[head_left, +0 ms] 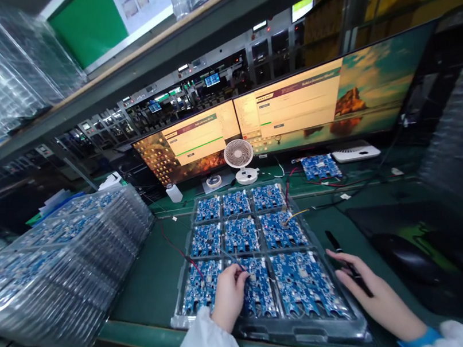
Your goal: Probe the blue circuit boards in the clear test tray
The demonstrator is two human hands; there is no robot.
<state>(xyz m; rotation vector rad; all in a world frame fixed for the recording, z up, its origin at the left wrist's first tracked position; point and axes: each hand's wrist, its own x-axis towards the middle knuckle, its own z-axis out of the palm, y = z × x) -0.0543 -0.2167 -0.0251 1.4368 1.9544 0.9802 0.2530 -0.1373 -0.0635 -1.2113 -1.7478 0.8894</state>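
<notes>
Left hand [229,297] sits curled over the front middle circuit board [255,291], fingertips pinched narrow on a thin probe wire [231,259] that slants up and away to the left. Right hand [373,291] lies on the green bench just right of the clear tray [325,333], fingers loosely closed on a black pen-like tool [346,263]; its long axis runs away from me, tip pointing toward the monitors [291,109] beyond the fan [240,159]
</notes>
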